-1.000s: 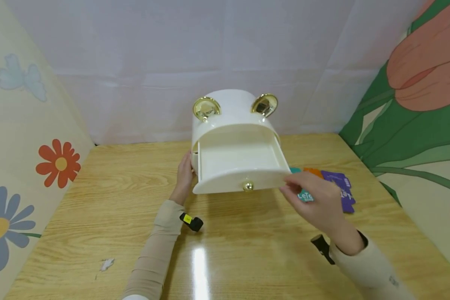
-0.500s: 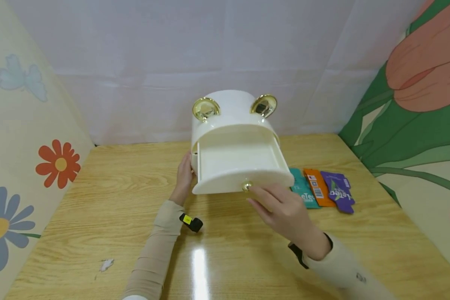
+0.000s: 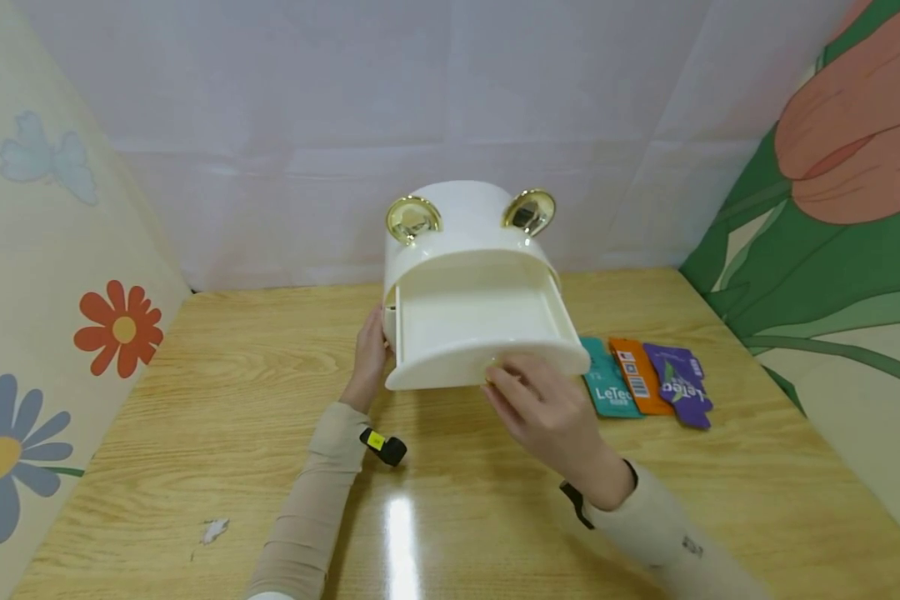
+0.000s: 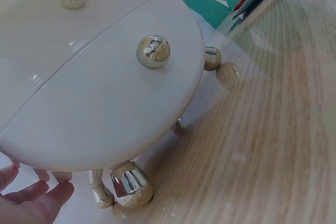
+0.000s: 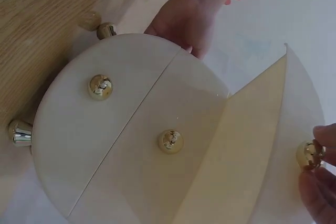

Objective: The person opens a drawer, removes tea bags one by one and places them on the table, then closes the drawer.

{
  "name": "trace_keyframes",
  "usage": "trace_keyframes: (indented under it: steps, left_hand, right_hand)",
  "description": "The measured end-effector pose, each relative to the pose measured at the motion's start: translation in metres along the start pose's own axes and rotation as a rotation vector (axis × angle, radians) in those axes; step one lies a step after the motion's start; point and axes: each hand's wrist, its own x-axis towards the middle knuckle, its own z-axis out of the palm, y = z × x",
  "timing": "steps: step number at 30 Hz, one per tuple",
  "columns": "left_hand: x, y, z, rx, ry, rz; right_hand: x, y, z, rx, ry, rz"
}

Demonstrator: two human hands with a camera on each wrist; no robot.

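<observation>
A round white storage box (image 3: 461,208) with gold ears (image 3: 413,218) stands on gold ball feet (image 4: 131,184). Its top drawer (image 3: 438,368) is pulled out and holds nothing. My right hand (image 3: 551,417) pinches that drawer's gold knob (image 5: 310,156) between thumb and fingers. My left hand (image 3: 369,354) rests against the box's left side, partly hidden by it; the fingers (image 4: 58,195) show low beside the box in the left wrist view. Below, the middle drawer (image 5: 152,135) and the bottom drawer (image 5: 79,129) are closed, each with a gold knob.
To the right of the box lie a teal packet (image 3: 611,383), an orange packet (image 3: 640,379) and a purple packet (image 3: 678,385) on the wooden table (image 3: 255,375). A white cloth (image 3: 307,125) hangs behind, and painted panels (image 3: 855,167) flank both sides.
My right hand has moved left from the drawer front's right corner to its knob and now pinches it. The packets came into full view. The left hand and the drawer look unmoved.
</observation>
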Motion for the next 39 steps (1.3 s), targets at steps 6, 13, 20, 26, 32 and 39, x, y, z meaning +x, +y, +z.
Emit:
trace_keyframes:
  steps: [6,13,20,26,32,39]
  left_hand:
    - [0.0,0.0,0.0,-0.01,-0.002,-0.007]
    - [0.001,-0.001,-0.002,-0.001,-0.021,-0.01]
    - [0.0,0.0,-0.002,-0.006,-0.032,-0.01]
    - [-0.002,0.002,-0.003,0.013,-0.058,0.004]
    - [0.0,0.0,-0.005,0.039,-0.057,0.023]
    - [0.002,-0.002,-0.005,0.142,-0.038,0.07]
  right_hand:
    - [-0.001,-0.001,0.005,-0.031,0.015,-0.021]
    - [0.003,-0.001,0.006,-0.027,0.053,-0.009]
    - [0.008,0.001,0.007,-0.022,0.062,0.033]
    - [0.011,0.004,0.009,-0.003,0.045,0.05]
    - [0.013,0.007,0.011,-0.009,-0.009,0.066]
    - [0.014,0.013,0.017,-0.012,-0.037,0.078]
